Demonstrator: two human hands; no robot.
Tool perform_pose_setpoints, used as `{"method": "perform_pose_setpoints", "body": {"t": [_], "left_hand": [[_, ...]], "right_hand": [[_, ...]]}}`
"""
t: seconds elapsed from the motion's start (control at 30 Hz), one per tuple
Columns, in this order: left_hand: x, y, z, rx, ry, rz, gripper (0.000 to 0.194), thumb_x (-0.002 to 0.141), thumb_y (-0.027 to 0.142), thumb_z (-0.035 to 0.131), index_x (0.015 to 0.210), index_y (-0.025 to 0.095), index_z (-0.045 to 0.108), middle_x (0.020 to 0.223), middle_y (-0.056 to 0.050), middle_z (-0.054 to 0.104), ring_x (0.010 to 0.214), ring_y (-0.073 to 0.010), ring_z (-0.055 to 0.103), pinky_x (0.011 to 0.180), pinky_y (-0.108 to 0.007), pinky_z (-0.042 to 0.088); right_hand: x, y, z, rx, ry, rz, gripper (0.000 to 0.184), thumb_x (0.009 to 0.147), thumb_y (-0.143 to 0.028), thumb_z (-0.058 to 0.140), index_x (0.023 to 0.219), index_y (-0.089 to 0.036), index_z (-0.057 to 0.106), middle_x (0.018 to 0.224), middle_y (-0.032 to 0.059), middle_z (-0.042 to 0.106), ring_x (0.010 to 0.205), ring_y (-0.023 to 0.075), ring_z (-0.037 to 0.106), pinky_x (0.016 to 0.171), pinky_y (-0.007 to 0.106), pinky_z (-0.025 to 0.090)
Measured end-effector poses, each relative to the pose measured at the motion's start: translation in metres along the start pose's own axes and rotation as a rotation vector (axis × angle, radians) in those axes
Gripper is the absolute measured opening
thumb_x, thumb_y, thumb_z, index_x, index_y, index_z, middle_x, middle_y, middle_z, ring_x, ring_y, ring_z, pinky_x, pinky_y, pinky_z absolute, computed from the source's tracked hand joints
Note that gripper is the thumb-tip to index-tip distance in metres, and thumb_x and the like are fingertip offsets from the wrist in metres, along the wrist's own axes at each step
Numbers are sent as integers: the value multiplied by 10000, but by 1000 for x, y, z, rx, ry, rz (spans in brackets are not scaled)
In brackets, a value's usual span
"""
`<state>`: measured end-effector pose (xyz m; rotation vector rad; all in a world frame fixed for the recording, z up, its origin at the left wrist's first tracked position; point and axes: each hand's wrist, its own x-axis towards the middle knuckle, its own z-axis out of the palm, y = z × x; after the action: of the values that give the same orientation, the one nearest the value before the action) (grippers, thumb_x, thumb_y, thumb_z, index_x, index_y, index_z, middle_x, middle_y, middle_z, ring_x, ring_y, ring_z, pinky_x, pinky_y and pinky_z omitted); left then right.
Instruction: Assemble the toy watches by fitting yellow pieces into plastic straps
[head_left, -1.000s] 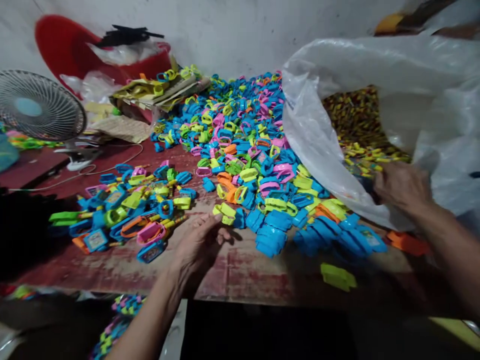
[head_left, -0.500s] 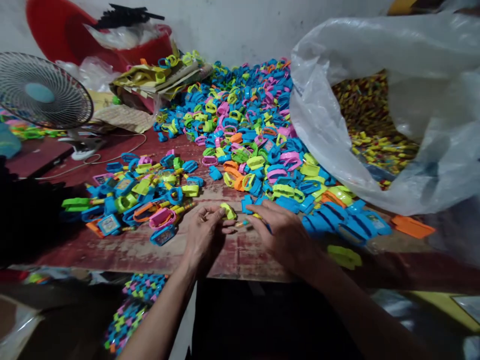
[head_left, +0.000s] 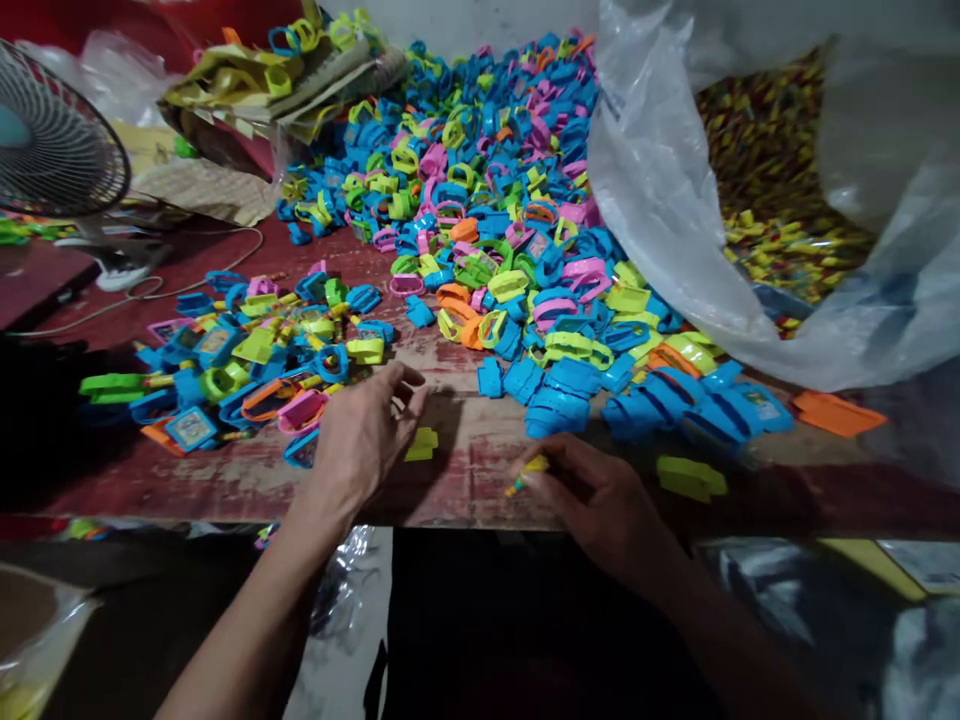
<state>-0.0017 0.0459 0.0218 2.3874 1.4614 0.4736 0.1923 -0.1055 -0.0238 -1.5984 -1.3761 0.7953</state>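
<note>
Two risks I see from here: my right hand (head_left: 600,500) pinches a small yellow stick (head_left: 527,473) at the bench (head_left: 480,480) edge, where it could drop, while my left hand (head_left: 360,435), fingers loosely curled, could nudge the yellow piece (head_left: 422,444) just beside it.

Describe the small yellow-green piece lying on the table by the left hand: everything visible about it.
The yellow-green piece is a small, flat, blocky part that looks like moulded plastic, one plain colour, with a stepped outline. It lies flat on the worn red table near the front edge, apart from the coloured piles. The left hand is right beside it, fingers spread; whether they touch it cannot be told. Finer detail is blurred.
</note>
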Motion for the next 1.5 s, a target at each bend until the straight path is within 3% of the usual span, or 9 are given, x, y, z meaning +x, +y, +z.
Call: {"method": "perform_pose_setpoints", "body": {"t": [0.1, 0.23, 0.33, 0.47, 0.7, 0.8, 0.97, 1.17, 1.5], "left_hand": [[-8, -4, 8, -44, 84, 4, 274, 907, 383, 532, 994, 181, 694, 805, -58, 730, 698, -189, 673, 633, -272, 468], [-45, -9, 21, -358, 545, -4, 217, 929, 305, 533, 1059, 186, 659, 846, -32, 691, 726, -136, 663, 714, -259, 518], [-73, -12, 30, -524, 605, -139, 209, 897, 309, 600, 1057, 186, 653, 856, -30, 675, 733, -134, 657, 696, -252, 535], [-92, -21, 37, -703, 502, -281, 322, 867, 352, 645, 1151, 201, 623, 986, -56, 667, 812, -146, 651, 681, -241, 555], [-79, -1, 41, -1014, 204, -164, 306, 936, 379, 544, 1152, 184, 638, 1159, -101, 674, 1073, -202, 632, 889, -296, 517], [-65, 17, 48, -1216, 132, -141, 283, 953, 401, 504, 969, 163, 657, 994, -85, 709, 936, -174, 660, 821, -272, 519], [-49, 18, 37, -1366, 78, -250, 259, 854, 416, 653, 958, 179, 633, 835, -12, 664, 642, -96, 599, 599, -197, 481], [-52, 15, 35, -1548, -379, -295, 233, 881, 400, 513, 957, 195, 593, 732, 6, 604, 525, -86, 467, 465, -185, 348], [-57, 24, 47, -1305, -571, -257, 160, 869, 302, 395, 852, 217, 529, 644, 30, 516, 536, -112, 408, 469, -204, 286]], "right_hand": [[4, 5, 15, 71, -7, -50, 120, 953, -210, 468, 1009, -203, 574, 731, -11, 652, 669, 130, 639, 645, 224, 495], [16, -5, 38, -83, 55, -199, 173, 924, -158, 480, 1059, -193, 582, 883, 44, 692, 789, 158, 661, 727, 252, 507], [37, -21, 57, -362, -33, -258, 266, 911, -207, 552, 1174, -185, 584, 1088, 95, 696, 921, 216, 672, 769, 298, 507], [60, -31, 77, -620, -208, -250, 155, 938, -204, 535, 1017, -174, 665, 1014, 99, 711, 818, 217, 684, 696, 298, 485], [36, -22, 81, 57, -77, -139, 134, 892, -224, 598, 944, -186, 715, 801, -1, 727, 700, 144, 666, 675, 223, 500], [23, -21, 71, 85, -23, -145, 191, 909, -249, 564, 985, -170, 721, 823, 17, 724, 759, 161, 679, 707, 231, 527], [12, -16, 31, -214, 111, -246, 395, 968, -241, 438, 1324, -132, 569, 1295, 142, 621, 1224, 231, 570, 1057, 375, 439], [21, -23, 9, -96, 0, -232, 280, 892, -216, 583, 1160, -187, 662, 1093, 58, 720, 1005, 185, 672, 905, 298, 531], [25, -16, 0, 192, -178, -272, 165, 862, -146, 611, 985, -194, 710, 912, 24, 676, 865, 141, 644, 784, 264, 518]]}}
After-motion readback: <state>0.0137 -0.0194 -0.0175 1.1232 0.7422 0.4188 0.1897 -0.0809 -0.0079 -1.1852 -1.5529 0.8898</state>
